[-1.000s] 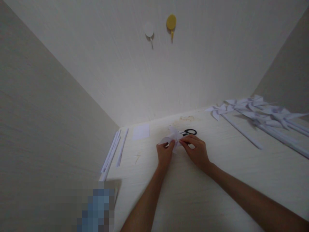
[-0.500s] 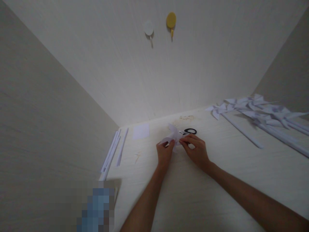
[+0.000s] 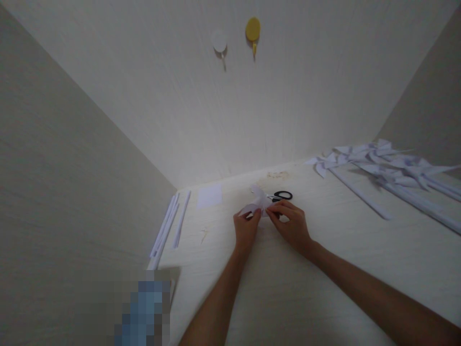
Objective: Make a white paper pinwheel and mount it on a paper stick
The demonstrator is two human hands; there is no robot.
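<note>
Between my two hands is a white paper pinwheel, its blades curled toward the middle. My left hand pinches it from the left, thumb near the centre. From the right, the fingertips of my right hand are pressed together at the pinwheel's middle; anything small between them is too fine to make out. Just behind the right fingers lies a pair of scissors with black handles, its blades partly hidden by the paper.
Finished paper pinwheels on sticks are heaped at the right. Rolled paper sticks lie along the left wall, near a square paper sheet. Thin tan bits are scattered by the back wall, which carries a yellow hook and a white hook.
Both hands stay almost in place on the pinwheel. Its upper blade appears slightly more folded toward the centre. The view has shifted very slightly.
</note>
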